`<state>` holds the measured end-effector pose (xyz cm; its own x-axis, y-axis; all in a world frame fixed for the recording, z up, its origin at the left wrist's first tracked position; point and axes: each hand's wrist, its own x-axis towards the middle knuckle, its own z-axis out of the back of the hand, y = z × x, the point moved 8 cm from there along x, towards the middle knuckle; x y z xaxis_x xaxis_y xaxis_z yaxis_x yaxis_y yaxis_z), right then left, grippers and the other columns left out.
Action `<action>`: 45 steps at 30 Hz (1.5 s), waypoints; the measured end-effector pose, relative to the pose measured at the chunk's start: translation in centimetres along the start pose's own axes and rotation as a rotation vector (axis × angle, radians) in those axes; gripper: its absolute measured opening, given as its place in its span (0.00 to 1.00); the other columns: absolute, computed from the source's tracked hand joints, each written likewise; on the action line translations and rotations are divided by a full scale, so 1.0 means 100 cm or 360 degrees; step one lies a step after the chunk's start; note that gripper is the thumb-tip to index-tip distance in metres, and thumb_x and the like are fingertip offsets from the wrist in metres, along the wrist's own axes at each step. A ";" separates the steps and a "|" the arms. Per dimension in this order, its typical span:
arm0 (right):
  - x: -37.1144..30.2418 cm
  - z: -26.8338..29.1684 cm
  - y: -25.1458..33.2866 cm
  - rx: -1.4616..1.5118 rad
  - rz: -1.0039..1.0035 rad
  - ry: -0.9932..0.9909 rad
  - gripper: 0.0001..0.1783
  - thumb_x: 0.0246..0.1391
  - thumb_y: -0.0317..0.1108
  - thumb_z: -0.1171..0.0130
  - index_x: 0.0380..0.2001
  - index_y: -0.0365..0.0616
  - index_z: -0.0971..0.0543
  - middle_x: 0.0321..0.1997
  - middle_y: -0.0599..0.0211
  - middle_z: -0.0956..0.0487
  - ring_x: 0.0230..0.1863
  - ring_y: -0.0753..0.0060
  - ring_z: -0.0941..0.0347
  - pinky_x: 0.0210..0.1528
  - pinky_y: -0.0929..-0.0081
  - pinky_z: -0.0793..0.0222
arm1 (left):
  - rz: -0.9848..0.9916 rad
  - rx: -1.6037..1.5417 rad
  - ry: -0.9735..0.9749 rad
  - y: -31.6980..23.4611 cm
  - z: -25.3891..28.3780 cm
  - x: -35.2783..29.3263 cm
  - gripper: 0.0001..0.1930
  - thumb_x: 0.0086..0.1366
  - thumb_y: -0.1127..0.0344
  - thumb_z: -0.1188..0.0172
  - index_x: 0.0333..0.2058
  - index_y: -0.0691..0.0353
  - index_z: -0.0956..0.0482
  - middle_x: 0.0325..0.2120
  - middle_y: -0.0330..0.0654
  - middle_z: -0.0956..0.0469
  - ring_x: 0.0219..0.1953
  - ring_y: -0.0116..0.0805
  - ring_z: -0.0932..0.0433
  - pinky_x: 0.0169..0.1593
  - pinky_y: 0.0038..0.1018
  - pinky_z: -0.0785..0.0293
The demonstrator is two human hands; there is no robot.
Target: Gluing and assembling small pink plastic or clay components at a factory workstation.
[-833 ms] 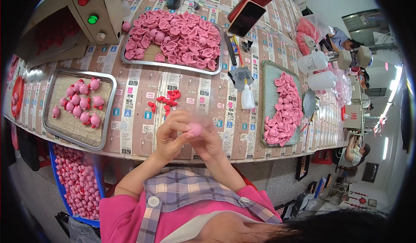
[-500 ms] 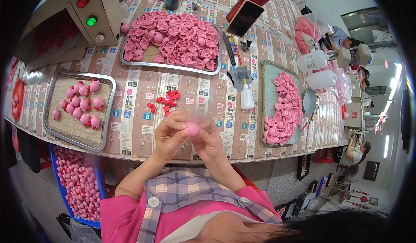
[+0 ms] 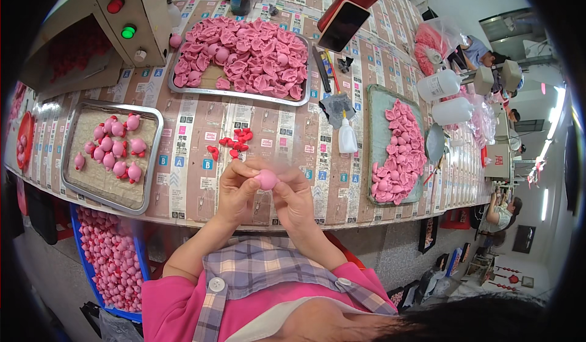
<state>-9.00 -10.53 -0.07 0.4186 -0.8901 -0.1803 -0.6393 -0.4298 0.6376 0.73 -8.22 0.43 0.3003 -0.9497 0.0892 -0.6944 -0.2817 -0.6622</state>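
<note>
"Fingers [image 3: 248, 187] of the left hand [image 3: 233, 200], how do they stand?"

"Drawn in to a pinch, parted only by the small pink ball [image 3: 267, 180]: thumb and index press its left side. The right hand [image 3: 296, 203] has its thumb and fingertips against the right side, so both hands seem to have hold of it."

"Which hand is nearer, then?"

"Neither. The ball sits between the two, touching both, raised over the near edge of the bench [image 3: 342, 198]. It lies to the right of the left fingers and to the left of the right ones."

"And its long axis?"

"None that I can make out; it looks round. Its underside is hidden, so I can't tell its shape there."

"What lies around it?"

"Just beyond the ball, a little left, some loose red pieces [image 3: 243, 133]. Beyond it to the right, a white squeeze bottle [image 3: 347, 139]. Farther off, straight beyond the ball and leftward, a steel tray [image 3: 244, 97] heaped with pink pieces. Well left of the ball, a lined tray [image 3: 91, 186] bears pink-and-red figures [image 3: 108, 145]; well right of it, a greenish tray [image 3: 381, 122] holds more pink pieces."
</note>
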 end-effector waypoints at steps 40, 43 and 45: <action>0.001 -0.004 0.011 -0.0208 0.0151 -0.0014 0.08 0.40 0.17 0.46 0.24 0.43 0.27 0.32 0.66 0.28 0.36 0.76 0.32 0.42 0.81 0.37 | 0.0088 -0.0213 0.0011 0.007 -0.001 0.001 0.07 0.53 0.66 0.44 0.28 0.56 0.34 0.34 0.45 0.28 0.41 0.33 0.32 0.49 0.31 0.40; 0.001 -0.004 0.011 -0.0212 0.0169 0.0004 0.08 0.40 0.17 0.46 0.24 0.43 0.27 0.33 0.66 0.28 0.37 0.76 0.32 0.42 0.80 0.37 | 0.0027 -0.0135 0.0028 0.003 -0.002 0.001 0.07 0.53 0.67 0.44 0.28 0.56 0.33 0.34 0.45 0.28 0.41 0.34 0.32 0.49 0.32 0.40; 0.000 -0.003 0.009 -0.0159 0.0142 0.0000 0.08 0.40 0.17 0.46 0.24 0.43 0.28 0.33 0.66 0.28 0.37 0.75 0.32 0.42 0.80 0.37 | -0.0009 -0.0070 0.0028 -0.001 -0.004 0.001 0.07 0.53 0.67 0.44 0.28 0.56 0.33 0.34 0.46 0.28 0.42 0.34 0.32 0.49 0.33 0.40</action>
<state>-9.41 -10.93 0.72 0.3628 -0.9242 -0.1194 -0.6065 -0.3314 0.7227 0.55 -8.33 0.76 0.2929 -0.9502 0.1064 -0.7211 -0.2926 -0.6281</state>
